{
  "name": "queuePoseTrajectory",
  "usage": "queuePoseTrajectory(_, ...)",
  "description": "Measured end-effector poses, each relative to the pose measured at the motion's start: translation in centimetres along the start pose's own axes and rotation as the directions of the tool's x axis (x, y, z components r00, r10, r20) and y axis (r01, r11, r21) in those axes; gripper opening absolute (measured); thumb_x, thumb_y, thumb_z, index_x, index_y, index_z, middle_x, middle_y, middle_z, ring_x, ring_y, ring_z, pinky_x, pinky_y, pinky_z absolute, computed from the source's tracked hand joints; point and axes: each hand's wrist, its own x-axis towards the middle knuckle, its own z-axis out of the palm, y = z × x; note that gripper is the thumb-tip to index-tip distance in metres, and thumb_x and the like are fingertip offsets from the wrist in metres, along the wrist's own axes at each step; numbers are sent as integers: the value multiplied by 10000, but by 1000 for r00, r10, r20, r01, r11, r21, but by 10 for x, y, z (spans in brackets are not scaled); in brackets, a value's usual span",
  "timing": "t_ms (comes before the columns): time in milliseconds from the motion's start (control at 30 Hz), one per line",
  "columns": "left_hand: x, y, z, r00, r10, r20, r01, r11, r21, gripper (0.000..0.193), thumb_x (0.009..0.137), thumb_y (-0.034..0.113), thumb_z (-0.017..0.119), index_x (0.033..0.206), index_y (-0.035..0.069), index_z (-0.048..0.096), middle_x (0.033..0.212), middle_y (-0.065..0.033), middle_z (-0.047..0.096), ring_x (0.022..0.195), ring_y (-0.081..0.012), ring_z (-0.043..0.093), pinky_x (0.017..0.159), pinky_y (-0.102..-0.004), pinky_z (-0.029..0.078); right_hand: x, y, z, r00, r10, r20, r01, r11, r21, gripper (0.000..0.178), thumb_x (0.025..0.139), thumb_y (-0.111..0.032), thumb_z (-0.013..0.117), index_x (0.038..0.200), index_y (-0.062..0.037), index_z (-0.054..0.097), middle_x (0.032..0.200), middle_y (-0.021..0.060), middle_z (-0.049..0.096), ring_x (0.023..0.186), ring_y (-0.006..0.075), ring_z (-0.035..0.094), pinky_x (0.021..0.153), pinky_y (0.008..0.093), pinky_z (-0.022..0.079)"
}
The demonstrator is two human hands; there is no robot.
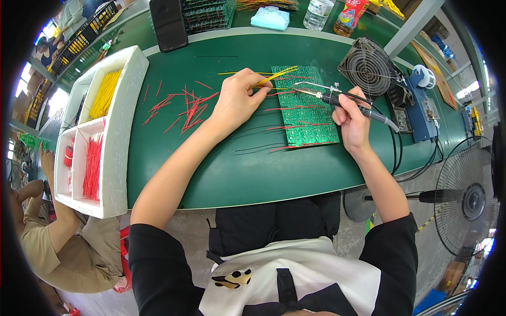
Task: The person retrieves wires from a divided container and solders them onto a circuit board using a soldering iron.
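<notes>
L hand [238, 102] is over the green worktop [226, 176], just left of a green PCB panel [311, 122]; its fingers are pinched on a few yellow wires [283, 72], whose far ends reach over the panel's upper L part. R hand [353, 124] is by the panel's R edge, fingers closed round the dark handle of a soldering iron [333, 99], tip aimed left over the panel; a thin bent metal tube [316, 85] runs above it. Can't tell if the tip touches anything. Panel lies flat, w/ red leads [295, 107] in rows across it & some sticking out left.

Loose red wires [193, 109] are scattered L of L hand. Farther L, a white foam box [117, 142] w/ compartments: a yellow bundle [107, 95] in one, a red bundle [93, 168] in another nearer the person. Beyond R hand, a small black fan [365, 71] w/ round grille, next to a blue unit [421, 113] & white spool [425, 79]. Dark phone [168, 26] at the back.
</notes>
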Motion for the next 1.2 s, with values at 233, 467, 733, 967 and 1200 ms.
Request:
queuePoseTrajectory(233, -1, 0, 0, 1000, 13, -17, -13, 1000, 19, 96, 739, 44, 650, 831, 19, 651, 695, -41, 517, 481, -95, 336, 475, -250, 323, -1, -1, 1, 1000, 8, -5, -8, 1000, -17, 188, 825, -99, 562, 719, -81, 408, 517, -10, 378, 439, 60, 334, 416, 222, 267)
queuePoseTrajectory(467, -1, 1, -1, 999, 37, -23, -36, 999, 25, 95, 735, 44, 649, 828, 23, 651, 693, -47, 520, 478, -109, 343, 475, -259, 327, 0, 0, 0, 1000, 4, 2, -4, 999, -39, 183, 826, -101, 563, 723, -78, 413, 517, -7, 389, 435, 62, 340, 412, 221, 266)
queuePoseTrajectory(733, -2, 0, 0, 999, 41, -28, -40, 998, 41, 91, 735, 51, 649, 823, 29, 651, 699, -47, 529, 480, -110, 348, 475, -263, 328, -2, -2, 1, 1000, -4, 8, 4, 1000, -28, 191, 862, -103, 523, 725, -96, 389, 558, -21, 365, 482, 52, 332, 452, 222, 271)
queuePoseTrajectory(967, -1, 2, 0, 999, 31, -28, -29, 999, 43, 95, 736, 53, 652, 830, 38, 654, 723, -41, 541, 483, -107, 354, 476, -260, 332, -2, -7, -1, 989, -115, -89, 109, 991, -75, 188, 839, -119, 584, 741, -71, 432, 544, 2, 420, 452, 63, 380, 424, 216, 308)
queuePoseTrajectory(1200, -4, 6, -3, 998, 22, -51, -21, 999, 26, 96, 756, 63, 648, 842, 20, 646, 737, -51, 549, 490, -108, 366, 481, -263, 344, -33, -33, -21, 844, -248, -475, 256, 965, -48, 153, 849, -131, 602, 780, -80, 476, 568, -20, 432, 492, 48, 408, 448, 208, 333)
